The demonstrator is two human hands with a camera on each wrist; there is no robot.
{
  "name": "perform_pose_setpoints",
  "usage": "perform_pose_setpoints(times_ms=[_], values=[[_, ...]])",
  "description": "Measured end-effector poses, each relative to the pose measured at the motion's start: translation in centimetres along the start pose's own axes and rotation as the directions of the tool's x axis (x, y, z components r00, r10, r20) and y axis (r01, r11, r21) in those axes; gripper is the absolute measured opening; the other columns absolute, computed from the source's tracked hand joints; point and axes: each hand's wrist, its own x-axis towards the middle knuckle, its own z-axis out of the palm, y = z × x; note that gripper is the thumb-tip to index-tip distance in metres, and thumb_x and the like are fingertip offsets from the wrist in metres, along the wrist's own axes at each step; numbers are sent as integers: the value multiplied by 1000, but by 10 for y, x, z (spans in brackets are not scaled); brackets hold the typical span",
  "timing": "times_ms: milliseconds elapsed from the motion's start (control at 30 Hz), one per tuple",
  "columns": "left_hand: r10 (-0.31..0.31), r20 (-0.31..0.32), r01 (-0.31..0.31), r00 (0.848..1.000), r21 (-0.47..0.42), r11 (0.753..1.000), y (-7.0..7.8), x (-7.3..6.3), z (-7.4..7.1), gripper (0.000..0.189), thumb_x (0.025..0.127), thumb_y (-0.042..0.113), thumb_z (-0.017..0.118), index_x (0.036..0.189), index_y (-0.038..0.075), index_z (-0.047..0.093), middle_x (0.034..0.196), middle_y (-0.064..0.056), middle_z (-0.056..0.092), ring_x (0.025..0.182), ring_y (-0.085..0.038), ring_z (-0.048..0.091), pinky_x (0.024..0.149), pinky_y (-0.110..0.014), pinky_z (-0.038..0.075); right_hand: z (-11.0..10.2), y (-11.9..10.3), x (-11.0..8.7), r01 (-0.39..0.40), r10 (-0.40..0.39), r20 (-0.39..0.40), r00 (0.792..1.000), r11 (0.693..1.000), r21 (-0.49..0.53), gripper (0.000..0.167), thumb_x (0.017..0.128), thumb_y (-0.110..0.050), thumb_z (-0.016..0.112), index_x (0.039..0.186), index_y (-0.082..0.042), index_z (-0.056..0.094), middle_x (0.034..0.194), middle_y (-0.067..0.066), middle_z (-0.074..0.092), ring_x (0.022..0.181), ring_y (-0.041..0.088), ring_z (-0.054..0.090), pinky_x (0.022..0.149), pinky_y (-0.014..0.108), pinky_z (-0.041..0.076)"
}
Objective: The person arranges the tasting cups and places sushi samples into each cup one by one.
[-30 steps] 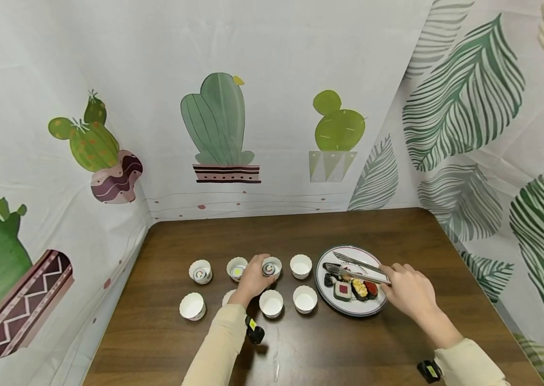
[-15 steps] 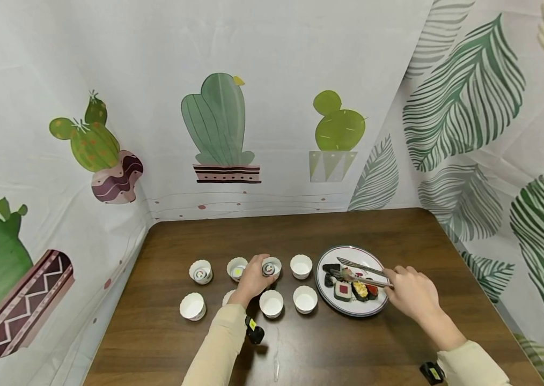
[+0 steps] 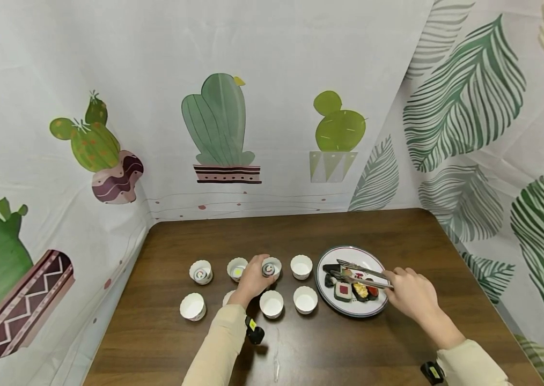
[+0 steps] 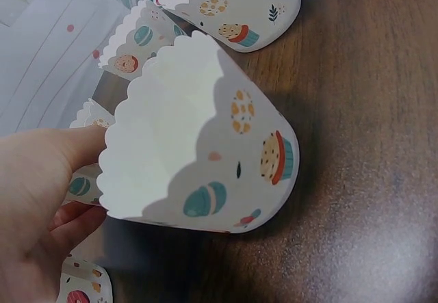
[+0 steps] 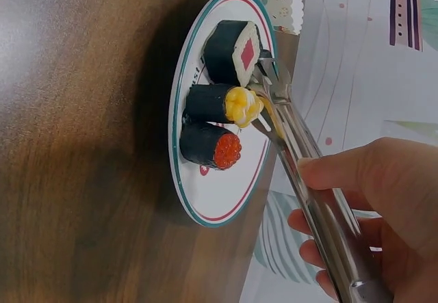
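My left hand (image 3: pixel 252 277) grips a white scalloped paper baking cup (image 3: pixel 279 267) in the back row, with a small sushi roll (image 3: pixel 269 269) inside. In the left wrist view, a nearer baking cup (image 4: pixel 171 139) hides part of that grip. Over the sushi plate (image 3: pixel 365 254), my right hand (image 3: pixel 412 292) holds metal tongs (image 5: pixel 321 214), thumb on one side and fingers on the other. The tong tips reach in among the pieces, behind a corn-topped sushi (image 5: pixel 215 103) and a square roll (image 5: pixel 231 52); what lies between them is partly hidden. A red-roe sushi (image 5: pixel 209 146) lies alongside.
Baking cups stand in two rows left of the plate. Two more in back, a left cup (image 3: pixel 201 272) and its neighbour (image 3: pixel 237 269), hold pieces. Front cups (image 3: pixel 271 304) stand near my left forearm. A patterned cloth (image 3: pixel 281 107) hangs behind the wooden table (image 3: pixel 330 354).
The tongs have shifted slightly right and toward me, and their tips have drawn a little closer together. A dark piece at the plate's back left shows more. My left hand has stayed put.
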Motion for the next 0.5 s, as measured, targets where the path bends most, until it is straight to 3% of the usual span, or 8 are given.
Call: perform_pose_setpoints(times_ms=[500], values=[[15, -7, -15, 1000, 16, 1000, 0, -1, 0, 64, 74, 18, 75, 130, 6, 47, 124, -12, 52, 112, -28, 52, 92, -43, 43, 1, 0, 1, 5, -5, 36, 999, 1000, -3, 31, 64, -20, 75, 92, -8, 68, 72, 8, 61, 63, 30, 56, 49, 37, 42]])
